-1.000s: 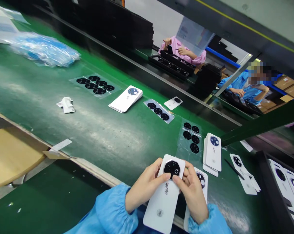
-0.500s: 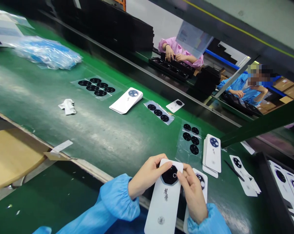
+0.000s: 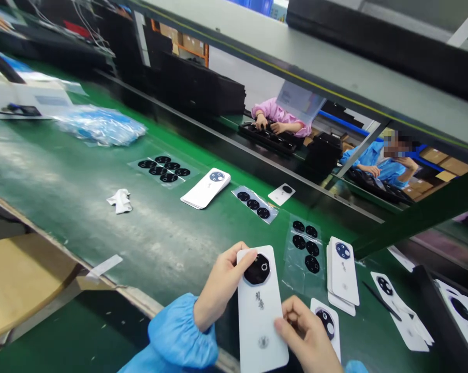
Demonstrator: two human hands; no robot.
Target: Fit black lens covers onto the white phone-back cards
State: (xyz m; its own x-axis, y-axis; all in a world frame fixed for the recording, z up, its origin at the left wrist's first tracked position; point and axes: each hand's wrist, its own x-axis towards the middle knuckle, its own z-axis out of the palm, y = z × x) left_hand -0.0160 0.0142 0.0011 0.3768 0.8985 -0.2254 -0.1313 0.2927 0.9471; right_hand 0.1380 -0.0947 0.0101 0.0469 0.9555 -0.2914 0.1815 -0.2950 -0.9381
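Observation:
My left hand (image 3: 217,284) grips a white phone back panel (image 3: 254,324) by its top left corner, thumb on the front beside the black camera cover (image 3: 256,269). Dark lettering and a round mark run down the panel. At its lower right edge, my right hand (image 3: 310,335) pinches the panel with the thumb in front; its other fingers are curled and partly hidden. Another white panel with a black camera area (image 3: 332,334) lies just right of that hand, partly covered by it. A stack of white panels (image 3: 345,277) is farther right, beside a clear sheet of black camera covers (image 3: 312,248).
Farther back lie a second panel stack (image 3: 203,192), more sheets of black covers (image 3: 164,169), a crumpled white scrap (image 3: 119,201) and a plastic-wrapped bundle (image 3: 102,126). Dark tweezers (image 3: 381,301) and a black tray (image 3: 426,290) are right. Two people work across the bench.
My right hand has moved from the camera cover down to the panel's lower right edge. The panel now stands tilted the other way. The camera view has shifted upward.

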